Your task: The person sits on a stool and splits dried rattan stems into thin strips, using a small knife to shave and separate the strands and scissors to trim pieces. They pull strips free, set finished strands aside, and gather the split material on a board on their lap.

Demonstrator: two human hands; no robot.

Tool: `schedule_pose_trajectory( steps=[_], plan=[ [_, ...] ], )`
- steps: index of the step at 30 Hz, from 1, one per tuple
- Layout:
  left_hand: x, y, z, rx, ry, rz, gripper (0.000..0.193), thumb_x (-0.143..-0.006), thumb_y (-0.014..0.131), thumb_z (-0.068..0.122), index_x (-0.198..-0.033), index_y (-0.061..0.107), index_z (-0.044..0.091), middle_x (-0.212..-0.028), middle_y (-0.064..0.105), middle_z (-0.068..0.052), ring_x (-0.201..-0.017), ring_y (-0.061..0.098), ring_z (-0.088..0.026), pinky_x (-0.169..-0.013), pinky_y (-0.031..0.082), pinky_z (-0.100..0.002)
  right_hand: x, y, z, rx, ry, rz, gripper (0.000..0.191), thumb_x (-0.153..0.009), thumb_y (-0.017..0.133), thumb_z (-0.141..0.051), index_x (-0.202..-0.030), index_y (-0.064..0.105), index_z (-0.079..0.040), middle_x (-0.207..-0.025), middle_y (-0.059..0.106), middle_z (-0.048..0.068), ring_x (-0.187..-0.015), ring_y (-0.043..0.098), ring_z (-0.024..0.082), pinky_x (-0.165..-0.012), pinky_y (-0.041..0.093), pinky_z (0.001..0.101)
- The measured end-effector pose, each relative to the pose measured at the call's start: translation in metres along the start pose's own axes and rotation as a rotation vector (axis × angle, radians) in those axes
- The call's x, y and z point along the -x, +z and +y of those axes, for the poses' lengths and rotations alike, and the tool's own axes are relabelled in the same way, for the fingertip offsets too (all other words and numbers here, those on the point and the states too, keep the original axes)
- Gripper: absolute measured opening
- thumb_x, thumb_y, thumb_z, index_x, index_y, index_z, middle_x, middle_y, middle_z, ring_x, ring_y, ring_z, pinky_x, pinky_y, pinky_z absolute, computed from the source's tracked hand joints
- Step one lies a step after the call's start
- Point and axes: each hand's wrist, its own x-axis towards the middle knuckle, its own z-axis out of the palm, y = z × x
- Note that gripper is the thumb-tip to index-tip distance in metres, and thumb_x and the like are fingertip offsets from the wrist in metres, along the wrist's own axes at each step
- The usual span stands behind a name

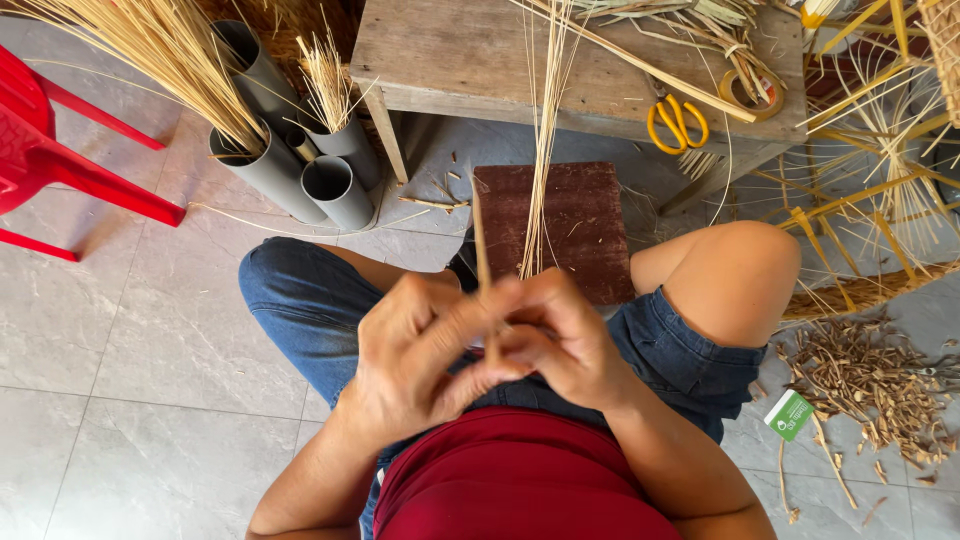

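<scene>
Both hands, left (415,360) and right (560,340), pinch one thin cane strip (480,245) over the lap. Probably best keeping that grip tight and close together so it won't snap.

Matt, rough wooden table (450,60); smooth grey plastic pipes (290,170) holding dry straw (170,50). Glossy red plastic chair (40,140), glossy grey tile floor (130,330). My shorts (300,300) are blue denim; the stick (480,250) I grip is pale, matt cane.
</scene>
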Motion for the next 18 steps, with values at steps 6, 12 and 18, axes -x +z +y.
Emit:
schedule_pose_trajectory(
  steps=[6,12,18],
  plan=[
    [0.019,-0.018,0.002,-0.052,0.201,0.093,0.029,-0.085,0.080,0.033,-0.103,0.077,0.010,-0.078,0.061,0.002,-0.066,0.063,-0.013,-0.056,0.046,-0.029,-0.022,0.025,-0.004,0.260,-0.110,-0.171,0.032,-0.112,0.059,-0.019,-0.136,0.046,-0.002,-0.121,0.064,0.012,-0.101,0.070,0.015,-0.090,0.060,0.0287],
    [0.040,-0.023,0.005,0.120,0.296,-0.026,0.023,-0.089,0.082,0.030,-0.090,0.076,0.008,-0.067,0.051,0.004,-0.058,0.057,-0.011,-0.047,0.042,-0.030,-0.045,0.016,0.033,0.356,0.060,0.037,0.028,-0.107,0.059,-0.018,-0.129,0.049,-0.003,-0.099,0.068,0.008,-0.085,0.073,0.013,-0.075,0.061,0.0268],
    [0.080,-0.057,0.003,0.506,0.065,0.249,0.012,-0.098,0.067,0.021,-0.088,0.068,0.014,-0.076,0.052,0.002,-0.066,0.057,-0.015,-0.057,0.045,-0.035,-0.075,-0.039,0.110,0.429,0.135,0.243,0.023,-0.107,0.055,-0.011,-0.129,0.051,-0.006,-0.083,0.063,0.004,-0.075,0.065,0.012,-0.063,0.053,0.0263]
  ],
)
